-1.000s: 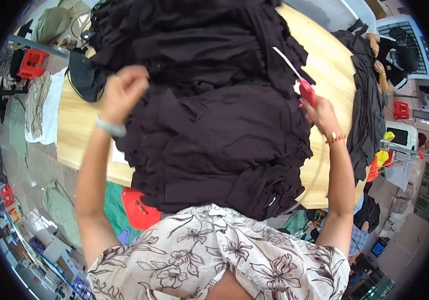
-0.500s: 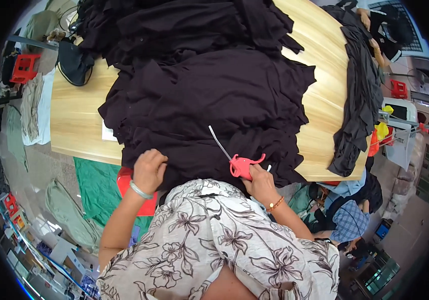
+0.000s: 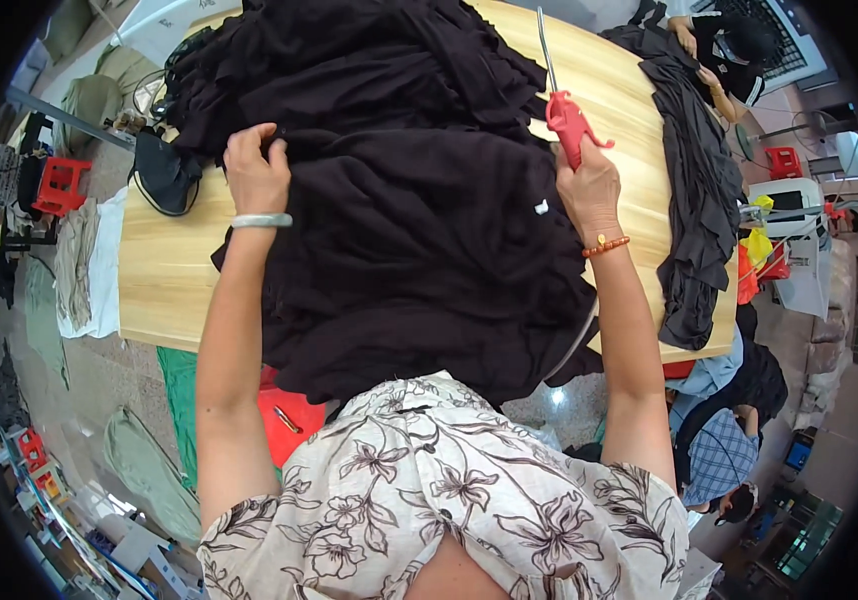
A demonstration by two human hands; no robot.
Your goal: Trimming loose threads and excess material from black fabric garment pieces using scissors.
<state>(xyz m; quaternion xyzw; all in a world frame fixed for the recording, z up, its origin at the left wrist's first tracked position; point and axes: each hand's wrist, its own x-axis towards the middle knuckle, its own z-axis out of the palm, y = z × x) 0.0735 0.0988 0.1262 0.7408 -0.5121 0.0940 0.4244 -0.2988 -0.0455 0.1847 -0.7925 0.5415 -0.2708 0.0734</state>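
A pile of dark, near-black garments [image 3: 419, 60] covers the middle of the table, with a dark garment [image 3: 429, 240] spread over its near part. My left hand [image 3: 257, 172] has its fingers curled at the far left edge of this garment, with the fingertips partly hidden. In my right hand [image 3: 587, 180] is a red air blow gun [image 3: 569, 122], its long thin metal nozzle pointing away from me. That hand sits against the garment's far right edge. A small white bit [image 3: 541, 207] lies on the cloth near it.
The wooden table [image 3: 164, 275] shows on both sides. A dark cap-like item [image 3: 163, 172] sits at its left edge. Dark cloth strips [image 3: 694, 200] lie along the right side, where another person's hand [image 3: 684, 38] rests. A pale hose [image 3: 577, 340] hangs at the near right.
Both hands have reached forward, away from my body, the right one carrying the blow gun. The near garment has shifted and its folds look different. The left hand has come to the cloth's edge.
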